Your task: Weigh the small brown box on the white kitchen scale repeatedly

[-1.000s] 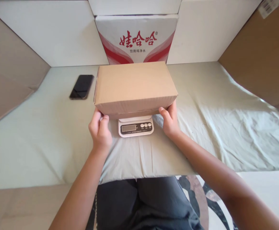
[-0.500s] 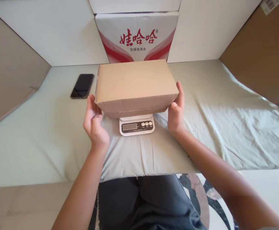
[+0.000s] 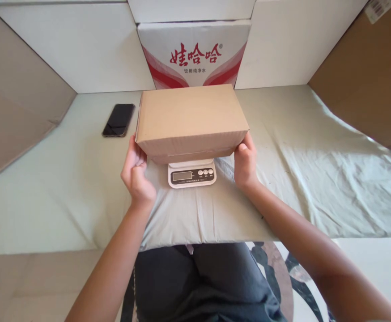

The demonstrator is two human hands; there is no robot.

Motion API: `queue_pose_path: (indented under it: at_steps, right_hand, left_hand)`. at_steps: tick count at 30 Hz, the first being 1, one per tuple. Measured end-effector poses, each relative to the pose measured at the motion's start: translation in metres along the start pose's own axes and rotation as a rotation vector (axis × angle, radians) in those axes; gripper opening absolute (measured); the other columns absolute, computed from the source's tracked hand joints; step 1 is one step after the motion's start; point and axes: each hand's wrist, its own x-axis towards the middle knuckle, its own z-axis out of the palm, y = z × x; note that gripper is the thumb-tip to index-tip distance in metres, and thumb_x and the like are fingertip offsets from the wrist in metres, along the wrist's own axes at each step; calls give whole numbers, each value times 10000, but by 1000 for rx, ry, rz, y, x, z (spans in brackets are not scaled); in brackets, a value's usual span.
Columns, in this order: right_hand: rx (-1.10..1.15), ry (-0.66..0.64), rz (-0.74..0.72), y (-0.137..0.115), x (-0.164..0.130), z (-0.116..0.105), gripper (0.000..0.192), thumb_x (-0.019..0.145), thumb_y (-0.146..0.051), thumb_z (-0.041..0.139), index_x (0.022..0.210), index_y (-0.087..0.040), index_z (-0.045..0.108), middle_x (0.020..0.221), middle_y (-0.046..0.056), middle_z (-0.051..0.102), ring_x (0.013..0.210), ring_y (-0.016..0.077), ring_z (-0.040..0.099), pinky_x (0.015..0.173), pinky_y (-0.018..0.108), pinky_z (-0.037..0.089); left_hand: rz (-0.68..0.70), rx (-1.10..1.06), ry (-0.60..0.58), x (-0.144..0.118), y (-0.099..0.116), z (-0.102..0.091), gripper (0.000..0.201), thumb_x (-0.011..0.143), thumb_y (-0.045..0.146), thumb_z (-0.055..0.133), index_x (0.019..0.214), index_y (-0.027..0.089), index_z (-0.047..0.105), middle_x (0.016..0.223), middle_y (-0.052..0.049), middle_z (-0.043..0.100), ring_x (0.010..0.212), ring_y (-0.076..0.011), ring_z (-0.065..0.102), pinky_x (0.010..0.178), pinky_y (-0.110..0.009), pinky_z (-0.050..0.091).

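Note:
A closed brown cardboard box (image 3: 190, 118) rests on a small white digital scale (image 3: 192, 175), which shows only its display and buttons under the box's near edge. My left hand (image 3: 135, 172) presses against the box's lower left corner. My right hand (image 3: 245, 163) grips the lower right corner. The two hands hold the box from both sides.
A black phone (image 3: 118, 120) lies on the pale green cloth (image 3: 299, 170) left of the box. A white carton with red characters (image 3: 195, 53) stands behind the box. Brown cardboard panels (image 3: 366, 76) lean at both sides. My dark-trousered lap is below the table edge.
My hands first held the box's near underside, spread to its sides half a second ago, and now close in on its lower corners. The box has barely shifted.

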Motion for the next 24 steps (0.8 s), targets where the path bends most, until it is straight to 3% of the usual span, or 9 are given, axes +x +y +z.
queue_pose_path:
  at_steps: [3,7,12,17,21,24]
  right_hand:
    - [20,-3,8,-3,0,0,698,936,-711,532,1578,-446,466,1715,-73,485,1692,317,311,1404,609,282]
    - [27,42,39,-14,0,0,661,915,-741,533,1498,-430,555,1672,-59,536,1692,320,305,1402,606,283]
    - [76,38,110,-29,-1,10,533,927,-714,513,1282,-358,691,1445,-5,720,1551,327,515,1326,557,429]
    - [111,39,116,-33,-4,16,459,917,-672,542,1171,-326,705,1364,8,751,1436,320,608,1286,519,485]
    - [51,73,52,-46,6,15,488,916,-679,515,1240,-346,664,1360,1,738,1473,320,577,1315,519,454]
    - [-23,87,-43,-56,30,15,509,955,-651,460,1363,-381,600,1418,-7,688,1546,317,513,1337,511,424]
  left_hand:
    - [-5,-28,-20,-2,2,1,645,889,264,496,1521,214,615,1609,-86,616,1567,-329,495,1313,-520,399]
    - [-12,7,-20,-3,4,2,630,890,293,488,1503,258,632,1586,-55,639,1565,-316,499,1309,-523,400]
    - [-51,25,-9,-4,6,3,599,837,277,515,1402,217,703,1415,-83,746,1461,-343,605,1235,-536,492]
    - [-71,-3,-32,-6,13,6,553,802,274,541,1308,214,757,1280,-93,784,1400,-370,647,1226,-579,492]
    - [-30,-67,-164,7,39,10,529,784,293,589,1279,347,770,1370,-9,752,1500,-341,569,1306,-554,424]
    - [-11,-69,-295,34,56,18,424,820,422,657,1229,412,770,1381,46,748,1543,-312,526,1335,-481,405]
